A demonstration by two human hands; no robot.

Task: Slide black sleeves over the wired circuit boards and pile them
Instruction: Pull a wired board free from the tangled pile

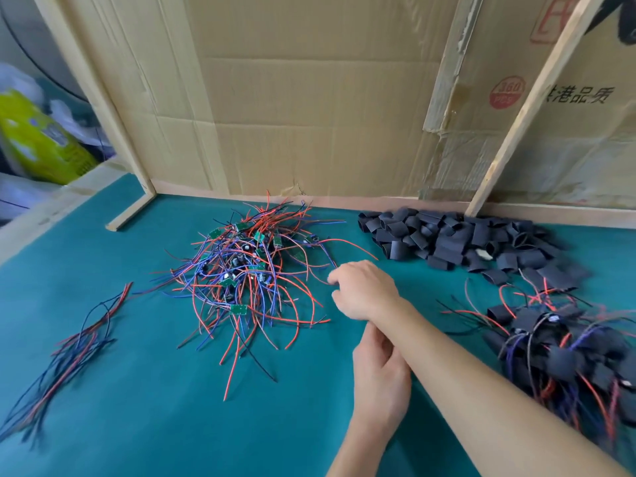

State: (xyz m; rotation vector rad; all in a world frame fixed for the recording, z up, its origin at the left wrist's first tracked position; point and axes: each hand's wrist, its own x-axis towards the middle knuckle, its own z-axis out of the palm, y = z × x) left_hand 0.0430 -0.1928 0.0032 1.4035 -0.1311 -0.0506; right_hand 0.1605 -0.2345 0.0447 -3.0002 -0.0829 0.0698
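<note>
On the green felt-covered bench [172,390], a small sleeved pile [568,342] lies right, while many bare red-and-blue-wired green circuit boards [241,270] and loose black sleeves [457,239] remain; the right hand [364,290] curls emptily beside the boards, the left hand's [380,376] grip rests on that forearm.

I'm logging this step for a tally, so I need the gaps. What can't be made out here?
- Right hand: fingertips curl away, so any wire pinched is hidden.
- Left hand: fingers tucked under the right forearm.
- Sleeved pile: blurred and cut by the right edge.
- Boards: buried in wires, too small to count.
- Loose wires: blurred.
</note>
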